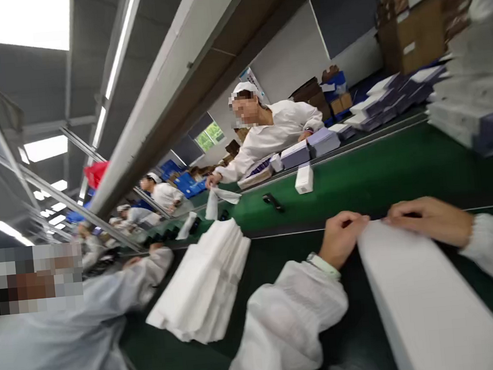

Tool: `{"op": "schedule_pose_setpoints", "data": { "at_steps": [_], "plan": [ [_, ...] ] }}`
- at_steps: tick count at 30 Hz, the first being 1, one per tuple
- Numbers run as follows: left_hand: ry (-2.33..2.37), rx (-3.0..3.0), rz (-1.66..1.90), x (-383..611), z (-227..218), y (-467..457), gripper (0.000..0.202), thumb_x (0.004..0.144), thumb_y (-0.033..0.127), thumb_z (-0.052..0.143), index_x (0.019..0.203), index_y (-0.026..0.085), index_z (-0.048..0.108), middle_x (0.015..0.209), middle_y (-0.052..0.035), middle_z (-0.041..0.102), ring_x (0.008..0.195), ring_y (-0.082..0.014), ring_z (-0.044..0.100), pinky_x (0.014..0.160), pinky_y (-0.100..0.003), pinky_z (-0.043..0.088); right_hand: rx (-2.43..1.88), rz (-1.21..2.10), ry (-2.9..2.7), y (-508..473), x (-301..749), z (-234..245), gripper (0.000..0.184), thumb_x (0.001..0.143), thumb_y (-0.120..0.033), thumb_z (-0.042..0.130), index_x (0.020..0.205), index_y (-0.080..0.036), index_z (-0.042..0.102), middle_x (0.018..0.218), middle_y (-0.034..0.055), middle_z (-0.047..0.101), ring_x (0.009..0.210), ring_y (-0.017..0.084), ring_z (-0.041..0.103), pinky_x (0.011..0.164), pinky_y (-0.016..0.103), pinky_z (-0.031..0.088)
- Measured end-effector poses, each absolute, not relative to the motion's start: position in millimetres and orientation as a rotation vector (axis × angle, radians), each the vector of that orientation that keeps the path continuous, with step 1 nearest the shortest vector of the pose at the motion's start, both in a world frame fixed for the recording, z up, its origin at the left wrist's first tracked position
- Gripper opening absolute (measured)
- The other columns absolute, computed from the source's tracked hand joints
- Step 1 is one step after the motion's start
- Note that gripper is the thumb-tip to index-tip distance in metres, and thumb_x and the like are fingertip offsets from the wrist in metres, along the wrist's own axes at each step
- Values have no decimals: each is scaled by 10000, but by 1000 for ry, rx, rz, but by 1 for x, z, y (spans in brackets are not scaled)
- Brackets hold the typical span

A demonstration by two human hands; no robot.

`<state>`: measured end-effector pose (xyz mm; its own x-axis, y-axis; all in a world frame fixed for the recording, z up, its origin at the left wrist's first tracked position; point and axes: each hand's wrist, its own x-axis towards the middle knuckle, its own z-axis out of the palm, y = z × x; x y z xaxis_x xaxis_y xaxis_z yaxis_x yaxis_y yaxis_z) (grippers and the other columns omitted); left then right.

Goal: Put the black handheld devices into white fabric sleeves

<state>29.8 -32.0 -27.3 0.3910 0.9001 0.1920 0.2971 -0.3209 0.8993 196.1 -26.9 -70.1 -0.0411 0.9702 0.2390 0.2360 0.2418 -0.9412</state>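
On my remote feed, the left hand (340, 240) pinched the far left corner of the white stack (429, 295), which lay at near right on the bench (171, 364). The right hand (435, 220) bent its fingers at the far edge; I could not tell whether they gripped. This hold probably steadied the stack. The pile (207, 280) at left presumably lay there for easy reach. Labels (409, 48) on far-right cartons (427, 34) were unreadable.

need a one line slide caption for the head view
Left hand and right hand at the far end of a long white item near a green belt.
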Motion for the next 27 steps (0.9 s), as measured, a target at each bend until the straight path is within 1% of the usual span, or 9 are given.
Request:
{"op": "schedule_pose_setpoints", "data": {
  "at_steps": [3, 5, 8, 14, 18, 20, 22, 24, 27],
  "plan": [
    [941, 1800, 950, 30, -21, -32, 261, 712, 374, 475, 675, 120, 528, 789, -35, 556, 779, -144, 507, 740, -246, 395, -1166, 898, -1741, -32, 203, -51, 324, 656, -425, 529, 492, -146, 531, 561, 22, 508, 570, 121, 459, 550, 238, 350],
    [883, 1791, 959, 30, -18, -31, 234, 674, 359, 530, 640, 130, 558, 764, -27, 562, 774, -158, 500, 757, -260, 379, -1160, 847, -1756, -34, 203, -43, 306, 660, -415, 521, 510, -149, 538, 580, 19, 516, 582, 131, 459, 566, 248, 355],
    [826, 1771, 989, 31, -18, -29, 171, 620, 326, 590, 612, 156, 595, 746, -23, 567, 817, -190, 470, 822, -292, 321, -1158, 811, -1747, -35, 201, -40, 296, 654, -390, 525, 480, -151, 511, 525, 2, 483, 549, 120, 436, 543, 244, 345],
    [788, 1813, 954, 26, -23, -21, 185, 695, 315, 497, 656, 169, 603, 848, -38, 555, 855, -206, 459, 791, -298, 316, -1156, 857, -1662, -30, 197, -45, 289, 643, -345, 549, 442, -155, 465, 513, -18, 469, 522, 96, 422, 526, 221, 339],
    [786, 1962, 935, 19, -25, -16, 201, 707, 316, 482, 593, 172, 565, 927, -42, 546, 949, -217, 412, 839, -312, 291, -1157, 852, -1682, -32, 197, -46, 283, 647, -356, 541, 460, -151, 486, 559, -9, 505, 556, 105, 450, 545, 224, 349],
    [725, 2017, 986, 18, -25, -17, 178, 705, 283, 488, 583, 172, 555, 907, -42, 557, 941, -207, 412, 869, -319, 269, -1178, 847, -1719, -33, 201, -39, 263, 659, -362, 529, 508, -147, 514, 584, -1, 524, 580, 115, 470, 574, 234, 363],
    [727, 2062, 1010, 19, -26, -20, 164, 717, 257, 479, 599, 177, 561, 884, -30, 572, 928, -187, 422, 873, -307, 276, -1208, 860, -1754, -28, 205, -24, 229, 683, -366, 506, 624, -148, 542, 655, 12, 556, 631, 128, 498, 610, 245, 379],
    [758, 2106, 1009, 23, -26, -23, 162, 711, 249, 500, 580, 182, 566, 835, -10, 592, 910, -174, 435, 853, -288, 302, -1233, 732, -1773, -13, 201, -3, 209, 722, -362, 461, 719, -162, 522, 735, 18, 568, 685, 133, 511, 635, 248, 387],
    [776, 2145, 1019, 30, -25, -26, 129, 697, 245, 530, 601, 181, 589, 805, -12, 604, 899, -181, 448, 841, -300, 316, -1260, 394, -2005, 22, 168, 27, 177, 754, -339, 417, 737, -182, 497, 730, 12, 559, 682, 131, 508, 653, 250, 382]
  ]
}}
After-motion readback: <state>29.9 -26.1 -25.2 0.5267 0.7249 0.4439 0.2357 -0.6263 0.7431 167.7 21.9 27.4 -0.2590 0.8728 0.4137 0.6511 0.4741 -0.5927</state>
